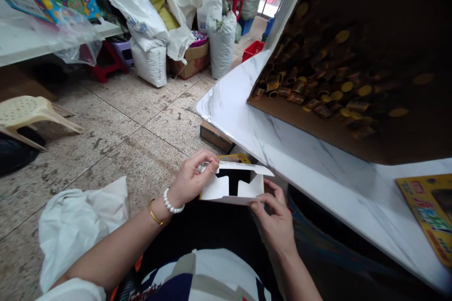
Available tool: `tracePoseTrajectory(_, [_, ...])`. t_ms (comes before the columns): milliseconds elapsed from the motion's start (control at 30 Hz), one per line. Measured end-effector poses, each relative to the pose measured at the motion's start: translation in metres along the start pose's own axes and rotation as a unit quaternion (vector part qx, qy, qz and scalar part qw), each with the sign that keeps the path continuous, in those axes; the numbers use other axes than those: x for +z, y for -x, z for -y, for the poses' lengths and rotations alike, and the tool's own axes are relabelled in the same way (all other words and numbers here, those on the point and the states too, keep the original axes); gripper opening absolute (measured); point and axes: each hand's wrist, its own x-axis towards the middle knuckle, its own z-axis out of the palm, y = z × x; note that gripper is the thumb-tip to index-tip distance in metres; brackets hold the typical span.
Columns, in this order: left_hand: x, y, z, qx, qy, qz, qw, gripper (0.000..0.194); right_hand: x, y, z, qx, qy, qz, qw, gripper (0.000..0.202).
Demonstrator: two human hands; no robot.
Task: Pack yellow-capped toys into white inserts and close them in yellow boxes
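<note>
Above my lap I hold a small cardboard box (214,189), white inside, with its flaps folded out and its dark inside showing between them. My left hand (195,176) pinches the box's far left corner, thumb and fingers closed on a flap. At the right end, my right hand (273,211) grips the near flap and side between thumb and fingers. A strip of yellow printed card (235,157) shows just behind the box; whether it is part of the box I cannot tell.
A large carton (353,148) of small yellow-capped tubs lies on the marble-patterned table (229,99) at right. A flat yellow printed box (420,207) lies near that table's edge. A small brown box (216,136) is beneath. Left stand a plastic stool (31,110) and white sacks (150,56).
</note>
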Motion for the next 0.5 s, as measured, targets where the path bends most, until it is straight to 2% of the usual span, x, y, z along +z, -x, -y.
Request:
tracePoseTrajectory(100, [0.003, 0.002, 0.006, -0.024, -0.037, -0.001, 0.999, 0.015, -0.002, 0.002, 0.001, -0.016, 0.006, 0.011, 1.0, 0.02])
tracePoseTrajectory(167, [0.006, 0.004, 0.009, -0.041, -0.068, -0.005, 0.997, 0.013, -0.008, 0.001, 0.003, -0.03, 0.023, 0.044, 0.998, 0.022])
tracePoseTrajectory(333, [0.012, 0.005, 0.011, -0.053, -0.106, -0.001, 0.993, 0.029, -0.028, -0.004, 0.006, -0.064, 0.049, 0.105, 0.991, 0.043])
tracePoseTrajectory(400, [0.012, 0.004, 0.01, -0.046, -0.106, 0.0, 0.993, 0.034, -0.031, -0.008, 0.008, -0.073, 0.06, 0.094, 0.991, 0.04])
tracePoseTrajectory(500, [0.012, 0.006, 0.007, -0.032, -0.104, 0.003, 0.994, 0.035, -0.03, -0.013, 0.016, -0.077, 0.053, 0.034, 0.995, 0.028])
